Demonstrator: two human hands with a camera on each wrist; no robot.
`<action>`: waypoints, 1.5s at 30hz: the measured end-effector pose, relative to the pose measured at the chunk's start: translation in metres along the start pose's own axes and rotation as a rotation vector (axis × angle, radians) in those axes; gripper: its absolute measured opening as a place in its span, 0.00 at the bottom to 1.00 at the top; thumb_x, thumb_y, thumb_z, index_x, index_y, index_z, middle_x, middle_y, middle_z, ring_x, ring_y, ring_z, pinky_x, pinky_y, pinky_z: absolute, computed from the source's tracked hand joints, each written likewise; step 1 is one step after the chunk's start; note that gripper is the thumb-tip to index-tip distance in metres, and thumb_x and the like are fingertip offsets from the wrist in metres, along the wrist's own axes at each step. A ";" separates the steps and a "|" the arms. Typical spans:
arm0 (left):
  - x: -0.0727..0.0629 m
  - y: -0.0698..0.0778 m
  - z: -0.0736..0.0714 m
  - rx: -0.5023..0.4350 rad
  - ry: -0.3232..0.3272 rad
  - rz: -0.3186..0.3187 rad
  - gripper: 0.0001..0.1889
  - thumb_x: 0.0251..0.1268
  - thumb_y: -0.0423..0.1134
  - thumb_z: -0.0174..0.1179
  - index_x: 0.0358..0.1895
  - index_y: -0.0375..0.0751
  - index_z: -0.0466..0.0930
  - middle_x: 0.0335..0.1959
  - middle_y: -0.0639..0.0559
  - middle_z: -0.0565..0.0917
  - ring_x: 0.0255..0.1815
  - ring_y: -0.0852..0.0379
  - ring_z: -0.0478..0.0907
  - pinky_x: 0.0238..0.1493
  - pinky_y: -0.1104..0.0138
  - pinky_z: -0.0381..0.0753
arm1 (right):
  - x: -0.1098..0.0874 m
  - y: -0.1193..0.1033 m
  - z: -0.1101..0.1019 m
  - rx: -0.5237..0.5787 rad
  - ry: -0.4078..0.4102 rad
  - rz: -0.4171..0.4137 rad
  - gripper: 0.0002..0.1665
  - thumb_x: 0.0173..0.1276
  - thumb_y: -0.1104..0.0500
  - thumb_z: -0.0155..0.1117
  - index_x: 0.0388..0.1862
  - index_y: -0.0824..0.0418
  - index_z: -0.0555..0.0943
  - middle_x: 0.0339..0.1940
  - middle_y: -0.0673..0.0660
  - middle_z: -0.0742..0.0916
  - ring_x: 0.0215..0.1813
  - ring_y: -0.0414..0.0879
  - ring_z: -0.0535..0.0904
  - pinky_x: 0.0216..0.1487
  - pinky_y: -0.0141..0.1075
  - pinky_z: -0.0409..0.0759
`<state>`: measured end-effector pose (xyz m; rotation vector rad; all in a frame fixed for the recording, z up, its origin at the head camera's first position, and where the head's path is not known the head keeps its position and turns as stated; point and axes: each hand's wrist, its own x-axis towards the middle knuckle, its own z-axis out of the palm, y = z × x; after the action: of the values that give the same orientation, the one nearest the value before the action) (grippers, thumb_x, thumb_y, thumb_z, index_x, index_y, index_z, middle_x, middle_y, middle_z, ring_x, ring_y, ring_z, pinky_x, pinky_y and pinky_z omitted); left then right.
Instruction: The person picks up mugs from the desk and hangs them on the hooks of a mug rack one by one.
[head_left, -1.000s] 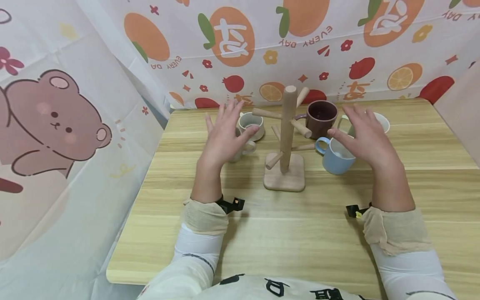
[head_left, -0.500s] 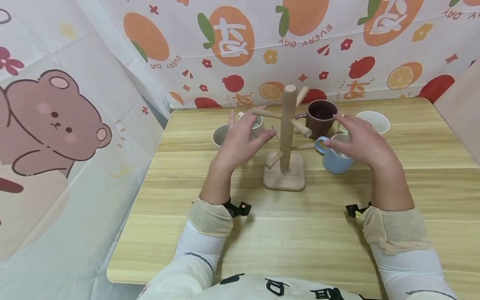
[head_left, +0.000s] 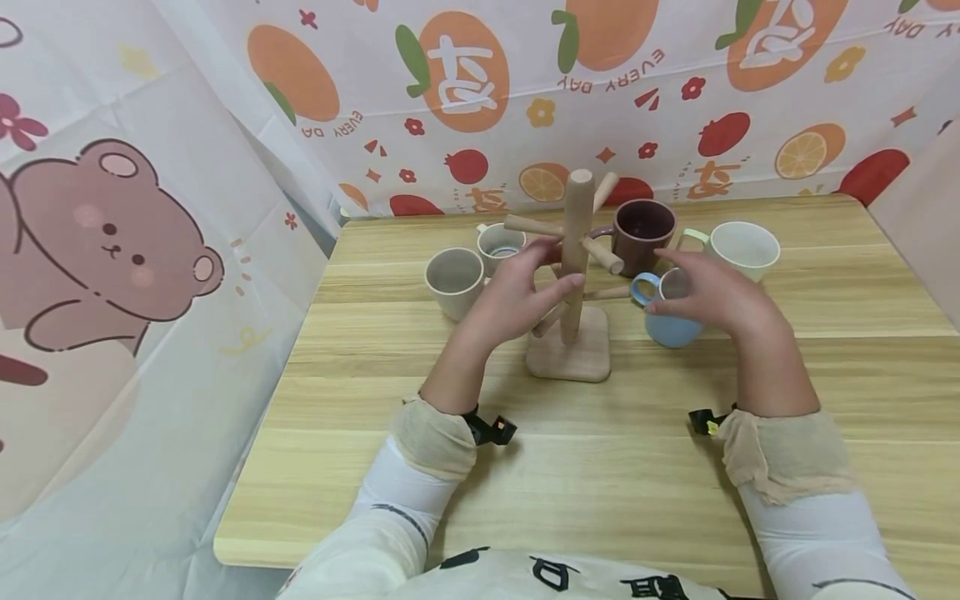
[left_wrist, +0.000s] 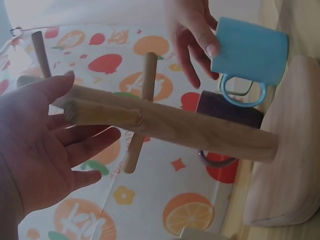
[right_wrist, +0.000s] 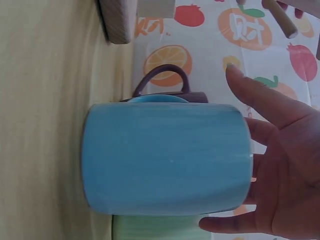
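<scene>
A wooden mug rack (head_left: 576, 208) with several pegs stands upright on its square base. My left hand (head_left: 517, 292) is at its post, thumb in front and fingers behind; in the left wrist view that hand (left_wrist: 37, 145) has its fingers spread, not closed round the wood. Whether the thumb touches the post, I cannot tell. The blue mug (head_left: 670, 332) stands upright right of the rack, its handle toward the rack. Over its rim hovers my right hand (head_left: 720, 292). The right wrist view shows that hand (right_wrist: 287, 170) with fingers apart beside the mug's mouth.
Behind the blue mug are a dark purple mug (head_left: 637, 254) and a pale green mug (head_left: 742, 246). Two off-white mugs (head_left: 455, 283) stand left of the rack. A fruit-print cloth (head_left: 540, 83) hangs at the table's (head_left: 345, 492) back edge.
My left hand has moved right, from above the off-white mugs to the rack's post. My right hand has lowered and shifted slightly left over the blue mug, uncovering the pale green one.
</scene>
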<state>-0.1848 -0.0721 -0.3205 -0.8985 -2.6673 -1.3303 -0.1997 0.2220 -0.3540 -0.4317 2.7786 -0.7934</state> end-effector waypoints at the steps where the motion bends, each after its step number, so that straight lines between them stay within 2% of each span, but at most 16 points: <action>1: 0.000 0.000 0.002 -0.016 -0.007 0.005 0.25 0.69 0.47 0.61 0.65 0.42 0.72 0.57 0.49 0.81 0.59 0.58 0.76 0.61 0.61 0.74 | 0.001 0.001 0.001 0.000 -0.009 0.004 0.53 0.59 0.45 0.74 0.77 0.63 0.59 0.74 0.68 0.67 0.75 0.65 0.60 0.69 0.63 0.59; 5: 0.001 0.000 0.006 -0.041 -0.016 0.013 0.25 0.67 0.44 0.63 0.64 0.41 0.71 0.56 0.48 0.81 0.57 0.57 0.79 0.57 0.63 0.77 | 0.006 0.004 0.006 -0.014 -0.023 0.006 0.53 0.58 0.46 0.75 0.75 0.63 0.61 0.73 0.69 0.67 0.74 0.66 0.60 0.68 0.64 0.60; 12: 0.003 -0.002 0.011 -0.019 0.022 0.009 0.24 0.67 0.41 0.63 0.63 0.39 0.71 0.54 0.48 0.81 0.54 0.57 0.81 0.54 0.64 0.79 | 0.007 0.003 0.011 -0.081 -0.053 0.102 0.58 0.52 0.37 0.75 0.76 0.58 0.62 0.72 0.73 0.64 0.70 0.71 0.60 0.60 0.69 0.65; 20: 0.003 -0.002 0.013 -0.011 0.070 0.013 0.23 0.65 0.40 0.65 0.61 0.39 0.73 0.52 0.48 0.83 0.51 0.57 0.82 0.55 0.64 0.78 | 0.005 -0.001 0.012 -0.113 -0.035 0.148 0.47 0.54 0.45 0.76 0.70 0.55 0.68 0.62 0.70 0.69 0.59 0.67 0.67 0.45 0.65 0.74; 28: 0.004 -0.003 0.015 0.017 0.106 0.030 0.23 0.65 0.41 0.66 0.60 0.38 0.74 0.48 0.47 0.84 0.48 0.57 0.82 0.53 0.61 0.79 | 0.002 0.001 0.009 -0.131 -0.036 0.087 0.40 0.52 0.48 0.76 0.62 0.58 0.74 0.56 0.68 0.73 0.55 0.64 0.71 0.44 0.59 0.76; 35: 0.006 -0.004 0.016 0.165 0.228 -0.088 0.24 0.62 0.50 0.67 0.56 0.41 0.76 0.44 0.49 0.87 0.45 0.57 0.82 0.43 0.65 0.77 | -0.005 0.002 0.004 -0.087 -0.056 -0.046 0.36 0.50 0.53 0.78 0.57 0.62 0.77 0.52 0.65 0.78 0.52 0.58 0.73 0.52 0.54 0.75; 38: 0.008 -0.004 0.016 0.198 0.252 -0.103 0.25 0.62 0.52 0.67 0.57 0.41 0.76 0.43 0.49 0.87 0.43 0.57 0.82 0.41 0.66 0.78 | -0.009 -0.001 0.000 -0.069 -0.071 -0.081 0.34 0.49 0.54 0.78 0.56 0.61 0.78 0.52 0.63 0.80 0.53 0.57 0.75 0.52 0.53 0.75; 41: 0.007 -0.001 0.012 0.197 0.202 -0.118 0.27 0.63 0.53 0.66 0.60 0.42 0.74 0.44 0.51 0.86 0.44 0.58 0.81 0.44 0.66 0.78 | -0.014 -0.005 -0.003 -0.040 -0.086 -0.102 0.34 0.50 0.54 0.79 0.56 0.59 0.78 0.53 0.60 0.82 0.53 0.55 0.76 0.52 0.52 0.76; 45: -0.001 0.007 -0.004 0.241 0.091 -0.161 0.30 0.64 0.56 0.63 0.65 0.44 0.72 0.53 0.51 0.84 0.48 0.58 0.80 0.52 0.61 0.75 | -0.023 -0.012 -0.005 0.021 -0.108 -0.129 0.33 0.51 0.53 0.78 0.56 0.56 0.78 0.53 0.57 0.82 0.53 0.54 0.76 0.50 0.51 0.78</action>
<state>-0.1817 -0.0719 -0.3133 -0.5937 -2.7979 -1.0145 -0.1773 0.2224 -0.3400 -0.6356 2.6616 -0.8018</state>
